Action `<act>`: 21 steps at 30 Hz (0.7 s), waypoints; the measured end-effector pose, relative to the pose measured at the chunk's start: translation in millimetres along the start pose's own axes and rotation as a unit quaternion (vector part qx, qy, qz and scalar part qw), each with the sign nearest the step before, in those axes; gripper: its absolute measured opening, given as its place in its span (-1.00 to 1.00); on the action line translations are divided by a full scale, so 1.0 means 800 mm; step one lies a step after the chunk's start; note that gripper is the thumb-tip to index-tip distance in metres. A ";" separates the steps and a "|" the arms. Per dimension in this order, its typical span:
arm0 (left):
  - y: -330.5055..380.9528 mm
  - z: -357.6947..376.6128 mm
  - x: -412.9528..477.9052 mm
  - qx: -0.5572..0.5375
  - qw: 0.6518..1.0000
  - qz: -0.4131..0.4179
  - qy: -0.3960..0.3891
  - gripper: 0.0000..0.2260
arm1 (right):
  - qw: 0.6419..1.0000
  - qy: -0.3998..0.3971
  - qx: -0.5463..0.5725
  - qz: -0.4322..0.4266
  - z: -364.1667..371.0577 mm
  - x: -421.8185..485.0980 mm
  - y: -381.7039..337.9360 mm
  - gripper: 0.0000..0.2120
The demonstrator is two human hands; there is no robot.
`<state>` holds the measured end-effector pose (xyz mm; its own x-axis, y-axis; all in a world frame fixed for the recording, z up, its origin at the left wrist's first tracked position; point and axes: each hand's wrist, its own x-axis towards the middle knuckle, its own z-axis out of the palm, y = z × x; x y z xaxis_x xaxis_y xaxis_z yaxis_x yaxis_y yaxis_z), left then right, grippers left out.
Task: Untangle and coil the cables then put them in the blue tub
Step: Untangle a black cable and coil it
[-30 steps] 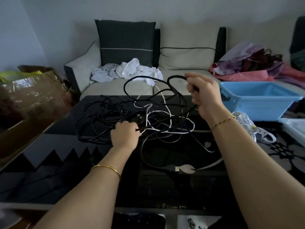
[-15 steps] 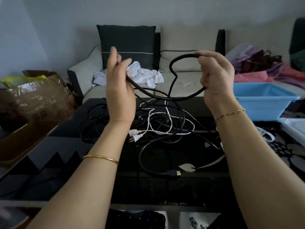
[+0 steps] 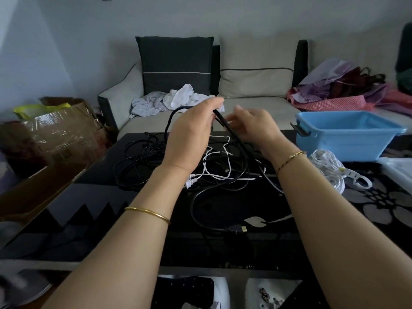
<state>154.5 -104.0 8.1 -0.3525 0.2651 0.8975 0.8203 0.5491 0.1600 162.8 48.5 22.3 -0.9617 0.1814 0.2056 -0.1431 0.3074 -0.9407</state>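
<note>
While the blue tub at far right shows no cable inside, the cables lie tangled on the counter, the left hand gripping one black loop, the right hand open beside it.

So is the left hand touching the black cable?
Touching. The head view shows the left hand pinching the black cable between its fingertips, above the tangle on the table.

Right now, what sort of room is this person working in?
Most likely a home living room: a sofa with cushions behind a dark coffee table, laundry heaped on the seat.
</note>
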 end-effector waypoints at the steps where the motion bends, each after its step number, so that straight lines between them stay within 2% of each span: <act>1: 0.001 0.001 0.001 -0.004 1.000 -0.005 -0.001 -0.71 | 0.993 -0.078 0.085 0.038 0.000 -0.006 -0.008 -0.53; 3: -0.001 0.001 0.002 -0.004 1.000 -0.021 0.006 -0.76 | 0.970 -0.193 0.132 0.073 -0.005 -0.016 -0.021 -0.40; 4: -0.002 0.000 0.002 -0.004 0.999 -0.031 0.011 -0.76 | 0.964 -0.223 0.129 0.066 -0.007 -0.021 -0.026 -0.41; 7: -0.012 0.001 0.000 0.005 0.998 -0.055 0.002 -0.75 | 0.967 -0.242 0.076 0.001 -0.014 -0.030 -0.033 -0.65; 9: -0.014 0.002 -0.005 0.039 0.997 -0.070 -0.003 -0.69 | 0.981 -0.185 0.038 -0.044 -0.015 -0.027 -0.031 -0.83; 11: -0.016 0.000 -0.011 0.064 0.992 -0.106 0.012 -0.62 | 0.994 -0.064 0.045 -0.076 -0.016 -0.018 -0.022 -0.87; 13: -0.024 0.000 -0.022 0.088 0.984 -0.157 0.009 -0.70 | 0.995 0.043 0.058 -0.067 -0.023 -0.012 -0.010 -0.86; 14: -0.029 0.001 -0.026 0.090 0.974 -0.207 -0.034 -0.78 | 0.995 0.071 0.060 -0.048 -0.026 -0.011 -0.003 -0.85; 15: -0.034 0.003 -0.033 0.092 0.951 -0.267 -0.125 -0.87 | 0.995 0.081 0.059 -0.024 -0.029 -0.011 0.004 -0.84; 16: -0.035 0.007 -0.043 0.103 0.912 -0.307 -0.253 -0.92 | 0.995 0.083 0.061 -0.002 -0.030 -0.012 0.012 -0.84; 18: -0.033 0.019 -0.068 0.121 0.809 -0.324 -0.475 -0.78 | 0.993 0.088 0.081 0.024 -0.031 -0.011 0.022 -0.85; 19: -0.031 0.023 -0.080 0.123 0.761 -0.341 -0.538 -0.70 | 0.990 0.103 0.095 0.028 -0.032 -0.010 0.024 -0.85; 20: -0.031 0.025 -0.091 0.129 0.725 -0.366 -0.569 -0.63 | 0.986 0.124 0.109 0.028 -0.034 -0.007 0.026 -0.85; 21: -0.035 0.027 -0.098 0.137 0.707 -0.387 -0.576 -0.62 | 0.982 0.146 0.120 0.026 -0.036 -0.004 0.027 -0.85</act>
<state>149.2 -123.0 -76.0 -0.9100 0.1848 -0.3712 0.1193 0.9740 0.1926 169.6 81.4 8.8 -0.8659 0.4625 0.1904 -0.1800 0.0671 -0.9814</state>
